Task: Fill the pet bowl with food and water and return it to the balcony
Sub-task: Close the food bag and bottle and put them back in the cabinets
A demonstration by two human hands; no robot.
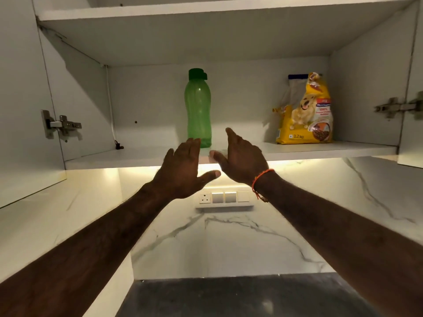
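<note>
A green water bottle point(198, 108) with a dark green cap stands upright on the lower shelf point(320, 149) of an open white wall cabinet. To its right stands a yellow bag of dog food point(305, 110) with a dog pictured on it. Both my arms reach up toward the shelf. My left hand point(183, 168) is just below and in front of the bottle's base, fingers apart, holding nothing. My right hand point(240, 156) is to the bottle's lower right, also spread and holding nothing, with an orange thread on the wrist. No pet bowl is in view.
Cabinet doors stand open at the left point(20, 99) and right point(412, 110) with metal hinges. A lit strip glows under the cabinet. A switch and socket plate point(225, 197) sits on the marble wall. A dark countertop point(240, 298) lies below.
</note>
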